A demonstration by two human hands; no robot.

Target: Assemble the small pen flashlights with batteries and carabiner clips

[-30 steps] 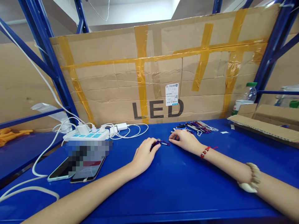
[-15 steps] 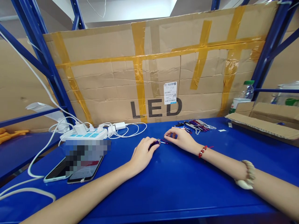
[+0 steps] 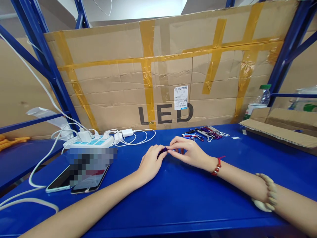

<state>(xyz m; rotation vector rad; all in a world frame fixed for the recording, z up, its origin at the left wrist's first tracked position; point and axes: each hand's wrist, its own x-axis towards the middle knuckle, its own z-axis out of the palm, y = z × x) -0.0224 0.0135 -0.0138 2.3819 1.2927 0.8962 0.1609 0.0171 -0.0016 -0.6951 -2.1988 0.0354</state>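
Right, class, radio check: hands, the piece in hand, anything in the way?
Left hand holds purple piece; right hand at its end. Piece mostly hidden by hands. Pile lies beyond right hand, not between them.

There is one camera, and I wear it on my head. It looks forward and a bit down, along my left arm (image 3: 99, 201) and right arm (image 3: 240, 177), which come in from the bottom corners. My left hand (image 3: 150, 165) and right hand (image 3: 189, 152) are near the middle, about an arm's reach away. Below them it sees the blue table (image 3: 188, 198) right to its front edge. Straight ahead it faces a big cardboard sheet (image 3: 119, 86). The view is wide, with a blue post (image 3: 48, 59) on the left and some ceiling (image 3: 138, 10) on top.
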